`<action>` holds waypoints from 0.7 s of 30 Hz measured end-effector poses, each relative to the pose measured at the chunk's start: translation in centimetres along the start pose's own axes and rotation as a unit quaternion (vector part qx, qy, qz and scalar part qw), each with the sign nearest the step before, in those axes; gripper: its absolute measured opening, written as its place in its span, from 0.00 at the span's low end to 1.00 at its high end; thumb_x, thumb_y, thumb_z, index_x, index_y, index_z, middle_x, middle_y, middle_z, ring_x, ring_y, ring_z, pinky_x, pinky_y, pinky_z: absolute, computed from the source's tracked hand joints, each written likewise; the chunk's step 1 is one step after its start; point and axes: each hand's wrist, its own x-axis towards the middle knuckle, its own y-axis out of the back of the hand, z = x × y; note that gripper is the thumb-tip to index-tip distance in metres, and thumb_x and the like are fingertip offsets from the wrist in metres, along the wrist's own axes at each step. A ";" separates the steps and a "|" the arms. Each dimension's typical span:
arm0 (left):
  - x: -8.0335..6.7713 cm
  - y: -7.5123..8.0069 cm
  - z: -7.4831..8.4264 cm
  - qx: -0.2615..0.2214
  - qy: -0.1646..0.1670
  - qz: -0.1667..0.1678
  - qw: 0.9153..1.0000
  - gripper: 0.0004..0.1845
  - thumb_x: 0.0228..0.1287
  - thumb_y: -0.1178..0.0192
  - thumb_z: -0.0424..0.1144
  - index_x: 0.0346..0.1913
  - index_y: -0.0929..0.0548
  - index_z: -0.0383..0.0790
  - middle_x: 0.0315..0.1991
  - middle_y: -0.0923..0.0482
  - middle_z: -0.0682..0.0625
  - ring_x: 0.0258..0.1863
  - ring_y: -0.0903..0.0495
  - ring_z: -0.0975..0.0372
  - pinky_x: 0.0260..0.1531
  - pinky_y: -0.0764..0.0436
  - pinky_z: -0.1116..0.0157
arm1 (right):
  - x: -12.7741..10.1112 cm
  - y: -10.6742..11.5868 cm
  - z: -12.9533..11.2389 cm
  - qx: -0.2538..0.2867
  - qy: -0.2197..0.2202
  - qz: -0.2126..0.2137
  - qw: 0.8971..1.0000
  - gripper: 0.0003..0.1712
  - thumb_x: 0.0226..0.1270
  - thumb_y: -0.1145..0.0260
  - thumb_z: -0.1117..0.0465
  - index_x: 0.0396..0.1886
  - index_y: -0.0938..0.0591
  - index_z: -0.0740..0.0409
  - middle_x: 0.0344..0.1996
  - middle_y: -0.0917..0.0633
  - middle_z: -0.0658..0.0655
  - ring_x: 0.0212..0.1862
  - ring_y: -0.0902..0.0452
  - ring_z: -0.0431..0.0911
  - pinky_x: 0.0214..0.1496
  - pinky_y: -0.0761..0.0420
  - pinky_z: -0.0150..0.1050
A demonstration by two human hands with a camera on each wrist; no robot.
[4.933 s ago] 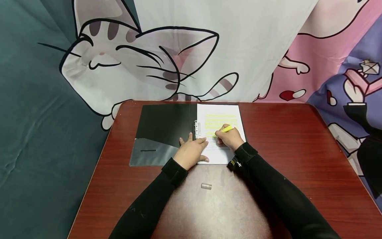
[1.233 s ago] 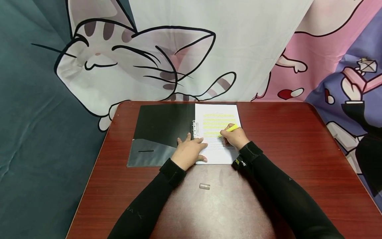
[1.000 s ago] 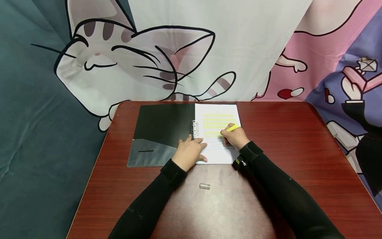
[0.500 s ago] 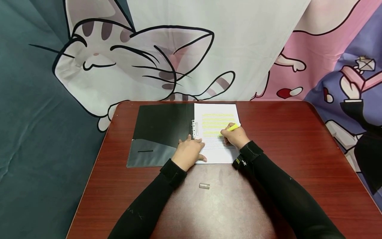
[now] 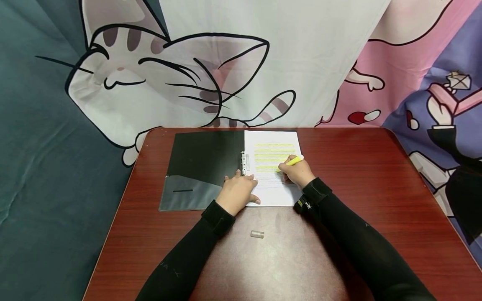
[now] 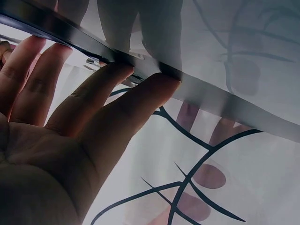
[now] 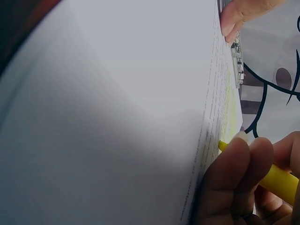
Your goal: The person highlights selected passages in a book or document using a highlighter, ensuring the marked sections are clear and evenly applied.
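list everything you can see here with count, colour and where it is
folder: one, black, open flat at the far middle of the table
sheet of paper: one, white with yellow marked lines, on the folder's right half
highlighter: one, yellow, tip on the paper
cap: one, clear grey, on the table near the person
table: one, dark red wood
cloth: one, cartoon cat print, behind the table
left hand: one, flat on the folder and paper edge
right hand: one, holds the highlighter
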 end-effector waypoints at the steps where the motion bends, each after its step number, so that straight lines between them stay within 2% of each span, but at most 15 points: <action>1: 0.1 -0.6 -0.2 0.004 -0.002 0.007 1.000 0.37 0.57 0.22 0.68 0.68 0.07 0.54 0.74 0.12 0.55 0.74 0.15 0.37 0.56 0.10 0.28 | 0.0 0.0 0.0 -0.001 0.000 0.000 1.000 0.10 0.80 0.37 0.65 0.35 0.27 0.56 0.23 0.18 0.53 0.25 0.21 0.43 0.32 0.16 0.35; 4: 0.1 -0.7 -0.3 0.003 -0.003 0.008 1.000 0.38 0.56 0.22 0.68 0.68 0.07 0.55 0.74 0.12 0.55 0.74 0.15 0.36 0.55 0.10 0.28 | -0.1 0.0 0.0 -0.001 -0.001 0.004 1.000 0.10 0.79 0.37 0.65 0.34 0.27 0.56 0.22 0.18 0.53 0.25 0.21 0.43 0.31 0.16 0.35; 9: -0.1 1.4 0.5 -0.008 0.004 -0.019 1.000 0.37 0.59 0.23 0.66 0.69 0.08 0.52 0.76 0.14 0.53 0.77 0.18 0.35 0.60 0.12 0.27 | -0.1 0.4 -0.2 -0.003 -0.005 0.005 1.000 0.10 0.79 0.37 0.65 0.35 0.27 0.56 0.22 0.18 0.53 0.25 0.21 0.43 0.31 0.17 0.35; 16: 0.2 1.5 0.7 -0.005 0.003 -0.023 1.000 0.37 0.61 0.24 0.66 0.70 0.08 0.52 0.76 0.14 0.53 0.77 0.18 0.36 0.61 0.12 0.28 | -0.1 0.9 -0.3 -0.008 -0.003 0.009 1.000 0.09 0.79 0.36 0.65 0.35 0.26 0.56 0.21 0.18 0.52 0.24 0.22 0.42 0.31 0.18 0.35; 17: 0.2 0.8 0.4 0.000 -0.002 -0.014 1.000 0.38 0.61 0.25 0.68 0.70 0.09 0.53 0.76 0.14 0.54 0.78 0.18 0.37 0.61 0.12 0.28 | -0.1 0.9 -0.2 -0.010 -0.003 0.010 1.000 0.09 0.79 0.36 0.65 0.35 0.26 0.56 0.21 0.18 0.52 0.24 0.22 0.42 0.30 0.18 0.35; 21: -0.2 0.3 0.0 0.001 -0.006 -0.001 1.000 0.36 0.61 0.23 0.67 0.68 0.08 0.52 0.75 0.13 0.53 0.76 0.17 0.35 0.58 0.11 0.28 | 0.2 0.4 0.2 -0.013 -0.004 0.009 1.000 0.10 0.80 0.36 0.65 0.35 0.26 0.56 0.20 0.19 0.51 0.23 0.22 0.42 0.29 0.17 0.35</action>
